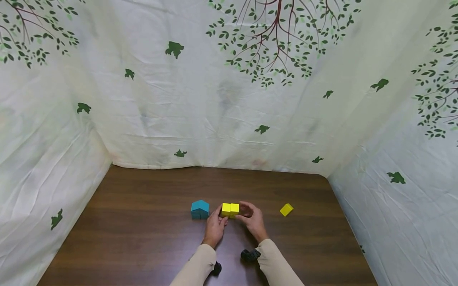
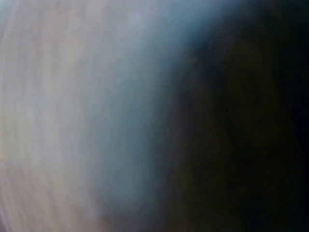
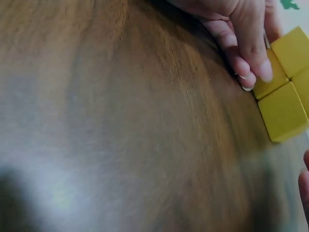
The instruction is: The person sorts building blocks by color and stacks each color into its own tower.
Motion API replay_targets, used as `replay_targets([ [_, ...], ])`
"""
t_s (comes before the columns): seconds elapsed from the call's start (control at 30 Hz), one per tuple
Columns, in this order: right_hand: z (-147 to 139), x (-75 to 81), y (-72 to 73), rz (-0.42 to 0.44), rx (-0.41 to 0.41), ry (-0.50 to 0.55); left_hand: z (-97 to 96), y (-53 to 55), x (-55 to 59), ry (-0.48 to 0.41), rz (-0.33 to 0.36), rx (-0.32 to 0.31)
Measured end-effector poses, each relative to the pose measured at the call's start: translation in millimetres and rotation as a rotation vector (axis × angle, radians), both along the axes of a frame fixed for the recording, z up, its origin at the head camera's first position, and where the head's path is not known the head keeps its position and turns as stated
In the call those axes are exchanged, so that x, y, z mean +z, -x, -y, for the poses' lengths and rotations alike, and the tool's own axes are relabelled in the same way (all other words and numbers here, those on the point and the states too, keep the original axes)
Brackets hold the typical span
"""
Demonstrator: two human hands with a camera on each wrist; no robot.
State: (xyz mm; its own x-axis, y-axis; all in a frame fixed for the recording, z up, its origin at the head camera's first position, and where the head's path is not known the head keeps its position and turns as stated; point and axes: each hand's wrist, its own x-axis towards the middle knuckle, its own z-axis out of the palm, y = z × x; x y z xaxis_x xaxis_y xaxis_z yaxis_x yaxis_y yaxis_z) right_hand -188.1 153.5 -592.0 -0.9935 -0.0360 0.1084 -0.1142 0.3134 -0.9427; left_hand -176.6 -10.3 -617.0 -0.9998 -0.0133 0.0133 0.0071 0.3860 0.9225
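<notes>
Several yellow cubes (image 1: 230,209) stand together on the table, two side by side on top of two others. My left hand (image 1: 214,230) is at their left side, its thumb on the front of the lower left yellow cube (image 3: 263,89) and a finger behind it. On the right, my right hand (image 1: 255,222) curves around the stack with fingers and thumb spread. A gap shows between its fingertips (image 3: 304,186) and the cubes in the right wrist view. The left wrist view is only blur and shadow.
Left of the stack stands a blue block shape (image 1: 199,209) with a peaked top. A loose yellow cube (image 1: 286,209) lies turned at an angle to the right. White leaf-printed curtains (image 1: 214,119) border the brown wooden table (image 1: 143,238) at the back and sides.
</notes>
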Motion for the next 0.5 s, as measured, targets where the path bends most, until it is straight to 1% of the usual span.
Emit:
replay_targets([
  [0.03, -2, -1.0, -3.1, 0.005, -0.006, 0.002, 0.3, -0.3, -0.2, 0.002, -0.004, 0.001],
  [0.07, -6, -6.5, -5.2, 0.013, -0.022, -0.010, 0.4, -0.6, -0.7, 0.005, -0.004, 0.003],
  [0.13, -14, -9.8, -12.5, 0.020, -0.048, 0.012, 0.5, -0.9, -1.9, 0.014, -0.018, 0.001],
  [0.23, -32, -15.4, -22.7, 0.015, -0.117, 0.053, 0.1, -0.1, -3.1, 0.013, -0.015, 0.001],
  [0.33, -55, -21.5, -30.7, 0.001, -0.216, 0.093, 0.4, 1.3, -2.0, -0.005, -0.009, 0.006],
  [0.43, -79, -25.8, -38.0, -0.012, -0.360, 0.140, 1.0, 1.3, -0.3, -0.008, -0.001, 0.005],
  [0.5, -96, -28.0, -41.2, -0.032, -0.460, 0.184, 1.4, 0.8, 0.2, -0.002, -0.007, 0.002],
])
